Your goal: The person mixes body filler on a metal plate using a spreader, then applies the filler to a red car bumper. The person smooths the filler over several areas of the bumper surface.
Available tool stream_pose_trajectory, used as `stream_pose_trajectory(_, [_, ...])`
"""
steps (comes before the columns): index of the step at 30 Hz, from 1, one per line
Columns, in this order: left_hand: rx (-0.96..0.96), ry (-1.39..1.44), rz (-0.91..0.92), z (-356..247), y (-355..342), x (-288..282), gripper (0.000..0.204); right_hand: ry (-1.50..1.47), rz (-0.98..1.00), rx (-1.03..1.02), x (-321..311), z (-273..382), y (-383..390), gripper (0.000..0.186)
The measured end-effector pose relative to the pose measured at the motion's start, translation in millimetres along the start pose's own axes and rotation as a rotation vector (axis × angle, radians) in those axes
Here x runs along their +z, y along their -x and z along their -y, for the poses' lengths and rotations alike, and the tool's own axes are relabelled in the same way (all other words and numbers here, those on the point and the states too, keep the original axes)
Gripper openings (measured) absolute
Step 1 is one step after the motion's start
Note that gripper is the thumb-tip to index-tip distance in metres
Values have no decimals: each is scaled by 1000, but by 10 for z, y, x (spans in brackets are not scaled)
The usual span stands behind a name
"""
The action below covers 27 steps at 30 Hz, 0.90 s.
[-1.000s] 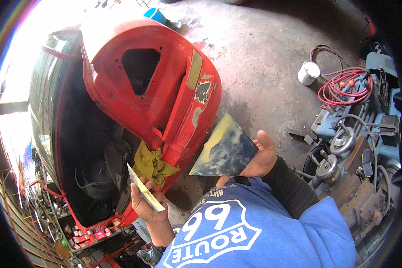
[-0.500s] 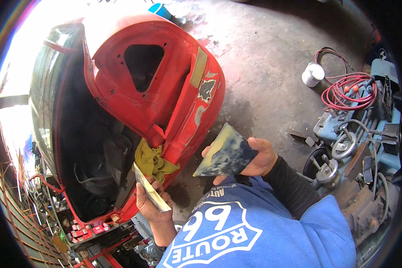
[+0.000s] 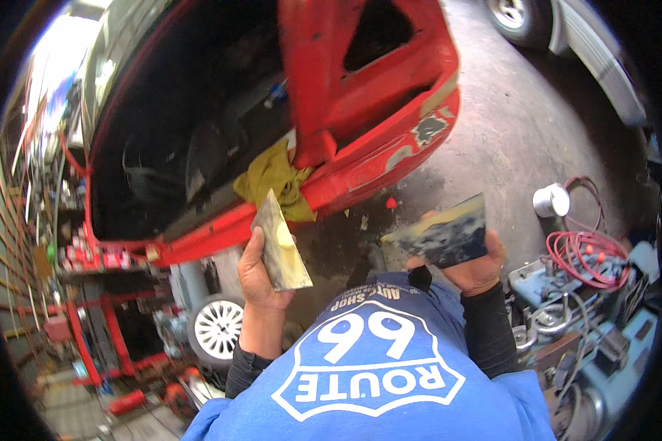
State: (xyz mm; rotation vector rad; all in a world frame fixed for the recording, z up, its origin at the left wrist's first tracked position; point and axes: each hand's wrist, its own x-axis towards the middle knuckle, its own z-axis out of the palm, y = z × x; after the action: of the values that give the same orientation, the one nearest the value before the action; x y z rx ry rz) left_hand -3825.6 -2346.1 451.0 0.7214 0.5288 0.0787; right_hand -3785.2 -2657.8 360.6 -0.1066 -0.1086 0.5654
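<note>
My left hand [image 3: 257, 272] is closed around a flat putty spreader [image 3: 276, 253], its face smeared with a pale yellow paste and one corner pointing up. A wider dark plate [image 3: 456, 237], streaked with the same yellow paste, lies in my right hand [image 3: 482, 268], with the fingers partly hidden beneath it. The two hands are apart, both in front of my blue shirt. Beyond them is a red car body [image 3: 390, 158] with its dark opening and a bare grey patch [image 3: 428, 131] on the panel. An olive cloth [image 3: 276, 180] hangs over the red sill, just past the spreader.
A white can [image 3: 551, 200] and coiled red hose [image 3: 585, 259] are at right, by blue machinery [image 3: 625, 353]. A wheel [image 3: 219, 328] stands at lower left near a red metal frame [image 3: 99, 338]. Another vehicle's wheel [image 3: 518, 15] shows at top right.
The view has turned, so the car sits higher and further right. My left hand has raised the spreader and its pasted face shows more. The plate in my right hand lies flatter, further right.
</note>
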Motion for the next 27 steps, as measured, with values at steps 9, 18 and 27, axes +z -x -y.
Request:
stream_pose_trajectory(9, [269, 300, -134, -193, 501, -913, 27, 186, -104, 186, 2, 66, -438, 69])
stream_pose_trajectory(18, [296, 447, -383, -242, 566, -1295, 26, 240, -74, 389, 260, -680, -813, 68])
stream_pose_trajectory(27, [254, 479, -56, -95, 603, -1563, 42, 337, -200, 498, 624, -1316, -1106, 56])
